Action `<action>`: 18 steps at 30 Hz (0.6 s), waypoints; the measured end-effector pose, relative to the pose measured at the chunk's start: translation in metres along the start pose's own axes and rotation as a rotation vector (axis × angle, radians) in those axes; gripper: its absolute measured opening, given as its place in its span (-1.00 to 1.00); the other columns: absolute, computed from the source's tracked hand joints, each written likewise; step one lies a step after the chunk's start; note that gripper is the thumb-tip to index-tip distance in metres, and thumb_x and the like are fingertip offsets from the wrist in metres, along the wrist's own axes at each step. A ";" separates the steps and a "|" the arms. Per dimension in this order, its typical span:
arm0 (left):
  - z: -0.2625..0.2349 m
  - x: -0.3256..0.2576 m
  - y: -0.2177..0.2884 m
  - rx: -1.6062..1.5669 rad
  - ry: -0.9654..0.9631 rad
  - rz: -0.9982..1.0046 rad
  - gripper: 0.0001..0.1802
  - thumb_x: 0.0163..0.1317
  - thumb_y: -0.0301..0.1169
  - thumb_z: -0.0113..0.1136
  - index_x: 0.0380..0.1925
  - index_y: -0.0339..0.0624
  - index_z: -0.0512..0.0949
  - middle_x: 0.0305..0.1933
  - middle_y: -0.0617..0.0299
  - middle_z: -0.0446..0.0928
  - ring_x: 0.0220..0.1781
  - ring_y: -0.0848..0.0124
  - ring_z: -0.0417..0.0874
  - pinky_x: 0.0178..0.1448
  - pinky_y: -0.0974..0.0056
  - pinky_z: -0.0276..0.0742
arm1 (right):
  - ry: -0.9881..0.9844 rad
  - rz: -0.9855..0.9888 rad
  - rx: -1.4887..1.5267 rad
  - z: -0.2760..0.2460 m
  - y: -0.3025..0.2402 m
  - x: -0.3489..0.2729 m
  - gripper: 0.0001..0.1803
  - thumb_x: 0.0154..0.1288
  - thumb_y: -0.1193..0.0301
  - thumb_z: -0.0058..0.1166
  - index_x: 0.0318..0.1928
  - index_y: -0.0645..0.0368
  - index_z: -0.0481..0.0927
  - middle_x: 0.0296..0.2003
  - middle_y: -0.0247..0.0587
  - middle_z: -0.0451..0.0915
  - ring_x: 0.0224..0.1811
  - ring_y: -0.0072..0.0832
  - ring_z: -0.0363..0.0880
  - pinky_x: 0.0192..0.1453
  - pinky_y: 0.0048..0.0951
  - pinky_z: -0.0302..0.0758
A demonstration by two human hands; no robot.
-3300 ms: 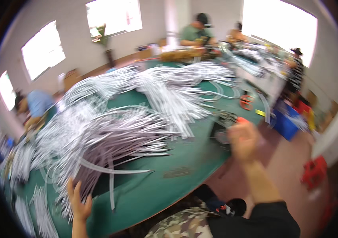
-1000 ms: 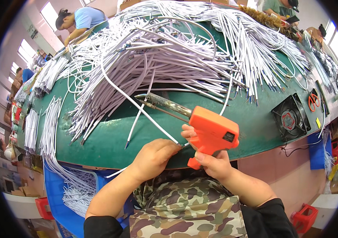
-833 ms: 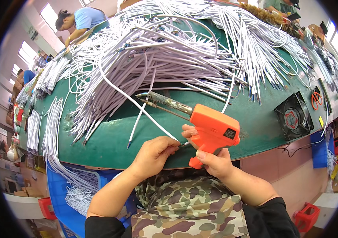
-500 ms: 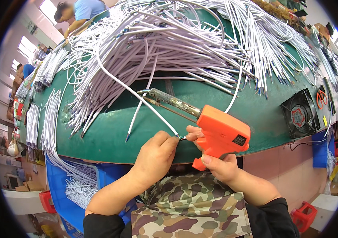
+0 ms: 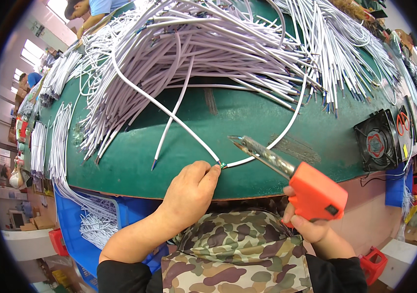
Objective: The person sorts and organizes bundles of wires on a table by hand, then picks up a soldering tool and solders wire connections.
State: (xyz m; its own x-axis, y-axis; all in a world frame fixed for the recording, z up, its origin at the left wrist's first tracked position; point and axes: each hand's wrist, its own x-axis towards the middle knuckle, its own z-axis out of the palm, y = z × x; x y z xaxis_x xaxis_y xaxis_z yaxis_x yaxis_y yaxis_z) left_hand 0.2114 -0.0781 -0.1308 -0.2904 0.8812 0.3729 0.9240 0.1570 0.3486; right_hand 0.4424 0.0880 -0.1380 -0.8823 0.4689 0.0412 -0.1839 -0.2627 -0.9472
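Note:
My left hand [image 5: 187,191] pinches a white sheathed cable [image 5: 172,115] close to its end, at the table's near edge. Just beyond the fingertips, thin coloured wires [image 5: 223,165] meet the end of another white cable [image 5: 290,126], which curves up to the right. How the wires are joined is too small to make out. An orange soldering gun [image 5: 317,190] is in my right hand [image 5: 312,228], whose fingers wrap its grip. Its metal barrel points up and left, and the tip is above the table, apart from the wires. A loose white cable [image 5: 173,117] lies behind the left hand.
A big heap of white cables [image 5: 203,63] covers the far part of the green table [image 5: 120,171]. On the right stand a black fan [image 5: 375,141] and orange-handled scissors [image 5: 402,123]. A blue crate [image 5: 74,222] with cables is below left. Another person [image 5: 98,10] works at the far left.
The soldering gun has moved right and down, away from the cable joint. My right fingers have left the wires by my left hand. The left hand stays almost in place.

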 end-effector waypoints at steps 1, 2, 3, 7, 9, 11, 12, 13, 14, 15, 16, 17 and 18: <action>0.000 0.000 0.000 0.011 -0.001 0.010 -0.72 0.02 -0.69 0.21 -0.20 -0.36 0.59 -0.34 0.10 0.48 -0.37 0.16 0.55 -0.32 0.17 0.51 | -0.019 -0.004 -0.104 -0.005 0.002 -0.004 -0.56 0.19 0.51 0.16 0.11 0.29 0.51 -0.11 -0.13 0.66 -0.28 -0.44 0.64 -0.17 -0.36 0.57; 0.000 0.000 0.000 0.019 -0.002 0.022 -0.72 0.02 -0.68 0.21 -0.20 -0.36 0.59 -0.33 0.10 0.48 -0.37 0.17 0.55 -0.32 0.18 0.51 | -0.036 -0.008 -0.210 -0.009 0.004 -0.009 -0.62 0.15 0.53 0.16 0.02 0.29 0.57 -0.17 -0.14 0.68 -0.32 -0.40 0.65 -0.22 -0.35 0.57; 0.000 0.000 0.000 0.019 -0.005 0.020 -0.72 0.02 -0.68 0.21 -0.20 -0.36 0.59 -0.33 0.10 0.48 -0.37 0.17 0.55 -0.32 0.18 0.51 | -0.013 -0.084 -0.490 -0.011 0.009 -0.014 -0.71 0.03 0.55 0.18 -0.15 0.29 0.62 -0.27 -0.11 0.66 -0.42 -0.28 0.61 -0.30 -0.33 0.55; -0.001 0.001 -0.001 0.023 -0.016 0.044 -0.70 0.00 -0.68 0.21 -0.18 -0.38 0.59 -0.33 0.10 0.47 -0.36 0.18 0.54 -0.33 0.19 0.50 | -0.149 -0.284 -0.654 -0.016 0.017 -0.009 -0.63 -0.15 0.53 0.24 -0.20 0.30 0.62 -0.36 -0.13 0.60 -0.47 -0.22 0.56 -0.37 -0.33 0.51; -0.001 0.001 -0.002 0.023 -0.020 0.052 -0.70 0.00 -0.67 0.21 -0.18 -0.38 0.59 -0.33 0.10 0.47 -0.36 0.18 0.54 -0.33 0.19 0.50 | -0.163 -0.325 -0.702 -0.020 0.024 -0.012 -0.57 -0.17 0.53 0.25 -0.15 0.32 0.61 -0.33 -0.12 0.60 -0.46 -0.21 0.57 -0.36 -0.32 0.51; 0.000 0.001 -0.002 0.017 -0.014 0.060 -0.70 -0.01 -0.67 0.21 -0.19 -0.39 0.58 -0.33 0.10 0.47 -0.36 0.18 0.54 -0.33 0.19 0.50 | -0.179 -0.366 -0.751 -0.022 0.032 -0.015 -0.50 -0.19 0.54 0.26 -0.09 0.35 0.59 -0.29 -0.11 0.61 -0.46 -0.21 0.57 -0.36 -0.32 0.52; 0.000 0.001 -0.002 0.017 -0.015 0.058 -0.70 -0.01 -0.67 0.21 -0.19 -0.39 0.58 -0.33 0.10 0.47 -0.36 0.18 0.54 -0.33 0.19 0.50 | -0.174 -0.395 -0.750 -0.022 0.036 -0.016 -0.44 -0.19 0.55 0.27 -0.03 0.37 0.56 -0.25 -0.09 0.62 -0.45 -0.20 0.58 -0.35 -0.32 0.53; 0.000 0.001 -0.002 0.016 -0.014 0.058 -0.70 -0.01 -0.67 0.21 -0.19 -0.38 0.58 -0.33 0.10 0.48 -0.36 0.18 0.54 -0.34 0.19 0.50 | -0.170 -0.423 -0.749 -0.022 0.039 -0.017 -0.38 -0.19 0.56 0.27 0.04 0.40 0.53 -0.20 -0.08 0.63 -0.44 -0.19 0.58 -0.34 -0.32 0.53; 0.000 0.001 -0.003 0.012 -0.013 0.059 -0.70 -0.02 -0.67 0.21 -0.20 -0.38 0.58 -0.33 0.10 0.48 -0.37 0.18 0.55 -0.34 0.18 0.51 | -0.170 -0.422 -0.750 -0.023 0.040 -0.016 -0.38 -0.19 0.56 0.27 0.04 0.40 0.53 -0.20 -0.08 0.63 -0.44 -0.19 0.58 -0.34 -0.32 0.53; 0.000 0.001 -0.003 0.010 -0.012 0.059 -0.70 -0.02 -0.67 0.21 -0.20 -0.38 0.58 -0.33 0.10 0.48 -0.37 0.18 0.55 -0.34 0.18 0.51 | -0.182 -0.449 -0.768 -0.023 0.040 -0.016 -0.33 -0.18 0.56 0.28 0.09 0.41 0.49 -0.15 -0.05 0.63 -0.44 -0.19 0.59 -0.34 -0.32 0.54; 0.001 0.001 -0.003 0.008 -0.012 0.056 -0.70 -0.02 -0.67 0.21 -0.20 -0.38 0.58 -0.33 0.10 0.48 -0.37 0.18 0.55 -0.34 0.18 0.51 | -0.194 -0.475 -0.786 -0.023 0.040 -0.015 -0.28 -0.17 0.57 0.29 0.14 0.41 0.45 -0.11 -0.02 0.63 -0.43 -0.18 0.60 -0.33 -0.33 0.54; 0.001 0.001 -0.003 0.009 -0.011 0.053 -0.71 -0.02 -0.66 0.21 -0.21 -0.38 0.58 -0.33 0.10 0.49 -0.37 0.18 0.55 -0.35 0.18 0.51 | -0.195 -0.474 -0.787 -0.023 0.040 -0.015 -0.28 -0.17 0.57 0.29 0.14 0.41 0.45 -0.11 -0.02 0.63 -0.43 -0.18 0.60 -0.33 -0.33 0.54; 0.001 0.001 -0.003 0.008 -0.011 0.052 -0.71 -0.02 -0.66 0.21 -0.21 -0.38 0.58 -0.33 0.10 0.49 -0.37 0.18 0.55 -0.35 0.18 0.51 | -0.195 -0.474 -0.774 -0.023 0.040 -0.014 -0.27 -0.16 0.57 0.29 0.15 0.41 0.43 -0.10 0.01 0.64 -0.43 -0.19 0.61 -0.33 -0.33 0.54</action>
State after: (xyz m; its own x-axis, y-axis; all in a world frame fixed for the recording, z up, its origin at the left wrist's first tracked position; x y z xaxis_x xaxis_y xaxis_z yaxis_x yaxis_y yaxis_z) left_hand 0.2082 -0.0774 -0.1326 -0.2394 0.8930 0.3811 0.9397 0.1144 0.3223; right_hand 0.4573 0.0901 -0.1842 -0.8589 0.2150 0.4648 -0.2656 0.5890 -0.7632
